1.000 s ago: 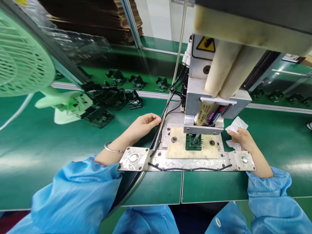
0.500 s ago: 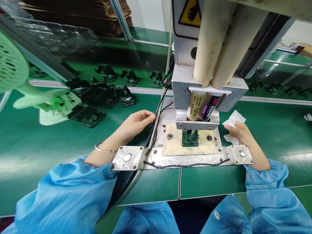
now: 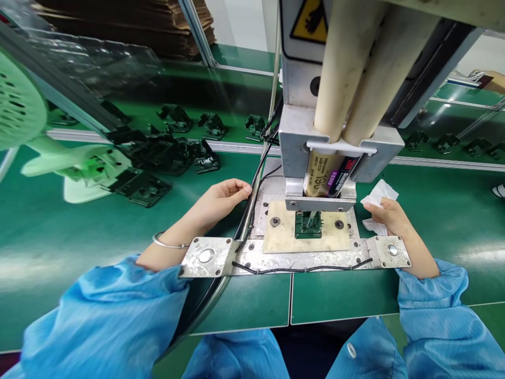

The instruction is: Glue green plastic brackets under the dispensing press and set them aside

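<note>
My right hand (image 3: 389, 215) grips a crumpled white tissue (image 3: 379, 193), to the right of the dispensing machine. On the left, my left hand (image 3: 224, 200) is closed with thumb against fingers, its tips beside the black cables (image 3: 248, 206); nothing shows in it. Between my hands, a small green circuit board (image 3: 307, 226) sits in the cream fixture plate (image 3: 278, 242). Above it is a twin adhesive cartridge (image 3: 325, 173) in a metal holder (image 3: 300, 139), its nozzle over the board. Metal brackets with round buttons (image 3: 205, 256) stand at both ends of the base, near my wrists.
Dark green board assemblies (image 3: 158, 152) are piled at the left, beside a light green fan (image 3: 18, 102). More assemblies stand in a row behind the metal rail (image 3: 453, 162). Stacked brown cardboard (image 3: 118, 26) and clear plastic trays (image 3: 90, 55) lie at the back left.
The whole view has shifted very slightly. Both hands, the tissue, the board and the dispensing machine keep their places.
</note>
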{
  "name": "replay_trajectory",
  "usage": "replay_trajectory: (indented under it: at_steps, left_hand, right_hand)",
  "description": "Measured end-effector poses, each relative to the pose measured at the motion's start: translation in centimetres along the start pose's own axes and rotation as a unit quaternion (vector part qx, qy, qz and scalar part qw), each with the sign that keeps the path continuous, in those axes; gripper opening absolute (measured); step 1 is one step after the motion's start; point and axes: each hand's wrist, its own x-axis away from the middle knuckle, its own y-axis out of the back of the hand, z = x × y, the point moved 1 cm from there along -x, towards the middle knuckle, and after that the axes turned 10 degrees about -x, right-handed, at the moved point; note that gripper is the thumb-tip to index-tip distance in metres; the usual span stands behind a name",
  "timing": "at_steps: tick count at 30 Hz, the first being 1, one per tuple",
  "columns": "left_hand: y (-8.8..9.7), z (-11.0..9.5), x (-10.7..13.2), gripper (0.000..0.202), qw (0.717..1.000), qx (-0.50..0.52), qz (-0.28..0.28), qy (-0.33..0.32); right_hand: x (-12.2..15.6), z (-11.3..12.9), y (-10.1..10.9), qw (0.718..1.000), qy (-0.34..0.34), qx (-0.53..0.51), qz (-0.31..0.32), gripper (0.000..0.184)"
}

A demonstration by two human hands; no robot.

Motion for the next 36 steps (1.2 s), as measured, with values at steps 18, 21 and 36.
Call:
replay_trajectory:
  at_steps: [18, 21, 36]
  left_hand:
    - [0.2, 1.0, -0.5, 0.058, 1.000, 0.015, 0.006, -0.016]
    - [0.1, 0.9, -0.5, 0.058, 1.000, 0.015, 0.007, -0.017]
    - [2.0, -2.8, 2.7, 0.049, 0.990, -0.073, -0.018, -0.115]
  right_hand:
    - [0.0, -0.1, 0.0, 1.000, -0.007, 0.003, 0.005, 0.058]
    - [0.0, 0.0, -0.1, 1.000, -0.007, 0.000, 0.002, 0.059]
    - [0.7, 1.0, -1.4, 1.000, -0.018, -0.009, -0.008, 0.061]
